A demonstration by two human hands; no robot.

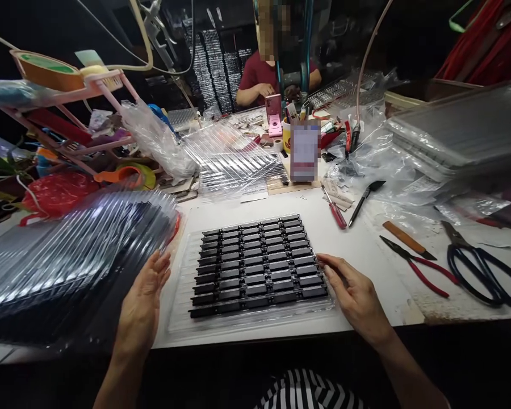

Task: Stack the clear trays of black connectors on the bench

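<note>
A clear plastic tray [181,309] lies on the white tabletop in front of me, with rows of black connector-like strips [255,264] in it. My right hand [352,289] is at the tray's right edge, thumb and fingers close together on its rim. On the other side, my left hand [147,295] is raised between the tray and a stack of clear ribbed trays [80,255], its fingers loosely apart and nothing seen in it. Its fingertips are near the stack's right edge; whether they touch it is unclear.
Pliers [413,261], scissors [472,255], a red-handled screwdriver [336,215] and a black pen-like tool [364,204] lie at the right. More clear trays [234,159] and a phone [304,153] stand behind. A pink rack [114,94] is at the left. Across the table sits a person [258,76].
</note>
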